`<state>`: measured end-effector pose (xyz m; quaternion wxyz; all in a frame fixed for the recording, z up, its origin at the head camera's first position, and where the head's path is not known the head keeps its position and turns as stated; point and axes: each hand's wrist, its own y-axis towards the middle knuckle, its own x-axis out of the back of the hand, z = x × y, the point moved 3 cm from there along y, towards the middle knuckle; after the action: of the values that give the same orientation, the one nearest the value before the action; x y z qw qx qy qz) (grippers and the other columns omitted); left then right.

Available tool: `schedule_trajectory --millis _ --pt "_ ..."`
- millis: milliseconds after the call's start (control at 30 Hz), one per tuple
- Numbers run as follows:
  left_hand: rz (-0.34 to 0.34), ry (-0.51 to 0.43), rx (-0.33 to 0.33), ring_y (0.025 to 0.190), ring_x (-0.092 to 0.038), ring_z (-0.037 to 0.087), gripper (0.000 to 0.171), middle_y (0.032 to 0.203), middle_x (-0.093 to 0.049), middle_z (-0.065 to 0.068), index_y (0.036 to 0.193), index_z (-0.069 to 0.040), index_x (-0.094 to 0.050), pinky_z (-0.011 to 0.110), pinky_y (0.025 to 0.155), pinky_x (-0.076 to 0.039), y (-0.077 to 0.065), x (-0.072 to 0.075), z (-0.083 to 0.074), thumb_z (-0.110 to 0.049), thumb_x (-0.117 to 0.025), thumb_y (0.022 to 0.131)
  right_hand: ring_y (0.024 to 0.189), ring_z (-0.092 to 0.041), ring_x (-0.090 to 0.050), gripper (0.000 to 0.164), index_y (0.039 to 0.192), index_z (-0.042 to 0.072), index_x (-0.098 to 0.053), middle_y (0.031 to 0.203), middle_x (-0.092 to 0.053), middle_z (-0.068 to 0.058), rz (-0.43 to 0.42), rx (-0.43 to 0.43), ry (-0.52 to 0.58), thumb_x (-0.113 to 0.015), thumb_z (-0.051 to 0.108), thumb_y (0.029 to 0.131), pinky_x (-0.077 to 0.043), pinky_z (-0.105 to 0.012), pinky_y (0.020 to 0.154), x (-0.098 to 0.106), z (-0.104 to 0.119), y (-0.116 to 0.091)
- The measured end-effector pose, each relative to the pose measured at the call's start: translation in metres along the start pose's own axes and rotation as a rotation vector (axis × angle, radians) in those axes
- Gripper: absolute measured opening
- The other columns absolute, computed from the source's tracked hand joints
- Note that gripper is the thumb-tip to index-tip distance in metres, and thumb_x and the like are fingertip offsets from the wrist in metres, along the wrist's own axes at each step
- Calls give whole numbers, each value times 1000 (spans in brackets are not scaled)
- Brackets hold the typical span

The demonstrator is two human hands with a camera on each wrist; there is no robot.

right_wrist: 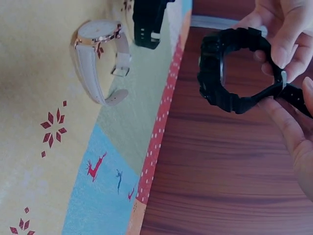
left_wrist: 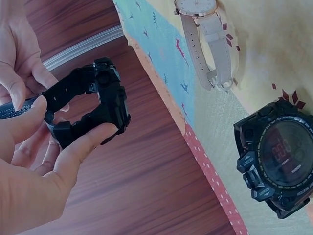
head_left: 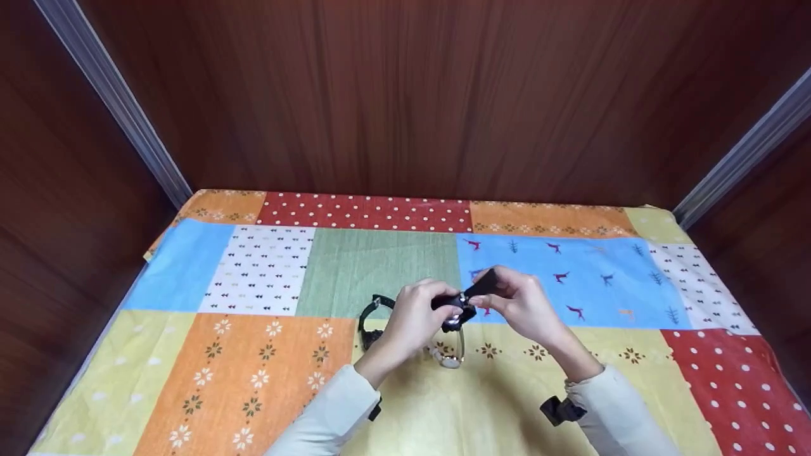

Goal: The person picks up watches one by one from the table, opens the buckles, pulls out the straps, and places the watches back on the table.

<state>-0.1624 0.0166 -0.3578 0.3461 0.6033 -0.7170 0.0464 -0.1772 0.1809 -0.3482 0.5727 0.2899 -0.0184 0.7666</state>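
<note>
A black wristwatch [right_wrist: 212, 73] is held up above the cloth, its strap bent into a loop. My left hand [head_left: 415, 320] grips the watch by its case and the buckle side of the strap. With thumb and fingers, my right hand [head_left: 523, 307] pinches the long strap end, which runs through the metal buckle [right_wrist: 283, 79]. The watch face is turned away in the left wrist view. On the cloth below lies a second black watch with a digital face [left_wrist: 286, 156], partly behind my left wrist in the head view. Beside it rests a pale-strapped watch [right_wrist: 100, 32] with a rose-gold case.
A patchwork-patterned cloth [head_left: 253, 367] covers the table. Dark wood panels [head_left: 405, 95] stand behind it and at both sides, with metal strips [head_left: 120, 95] at the corners. A black band [head_left: 562, 410] sits by my right sleeve.
</note>
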Motion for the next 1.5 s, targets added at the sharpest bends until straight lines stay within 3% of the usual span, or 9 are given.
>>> schedule_trajectory --millis 533,667,867,1133,1333,1500 --pt "38 68 -6 87 -61 20 18 92 -66 7 94 -2 -69 25 80 -48 -3 -4 -3 -8 -71 77 63 -14 -60 13 86 -3 -57 74 -64 -7 41 154 -62 -68 -1 78 -52 -29 52 -1 -2 -5" --pt "40 58 1 89 -61 21 19 93 -66 8 94 -2 -69 26 82 -47 -3 -3 -4 -8 -71 76 67 -11 -61 13 88 -4 -57 76 -64 -9 72 93 -20 -66 -1 80 -53 -29 57 0 -5 -5" --pt "35 32 7 89 -61 20 19 94 -66 7 94 -2 -69 26 83 -47 -4 -3 -4 -7 -71 76 73 -14 -64 15 93 -11 -54 81 -62 -20 111 -42 167 -62 -6 81 -54 -31 68 3 -9 -6" --pt "43 60 6 90 -59 18 21 95 -63 2 101 -10 -63 32 81 -47 -3 -3 -8 -12 -68 81 71 -16 -64 18 93 -7 -57 80 -64 -16 60 -61 158 -67 2 80 -54 -31 66 5 -7 -5" --pt "42 96 -23 91 -59 21 12 97 -62 5 93 -11 -64 34 80 -47 -2 -4 -12 -16 -66 83 70 -15 -63 20 92 -7 -59 81 -64 -17 43 -67 212 -69 1 77 -53 -30 64 4 -9 -4" --pt "73 111 17 92 -59 23 11 100 -62 6 94 -9 -63 34 82 -46 -1 -5 -13 -14 -65 84 71 -16 -64 23 94 -7 -59 82 -64 -18 45 -103 246 -71 2 76 -54 -31 66 4 -13 -4"
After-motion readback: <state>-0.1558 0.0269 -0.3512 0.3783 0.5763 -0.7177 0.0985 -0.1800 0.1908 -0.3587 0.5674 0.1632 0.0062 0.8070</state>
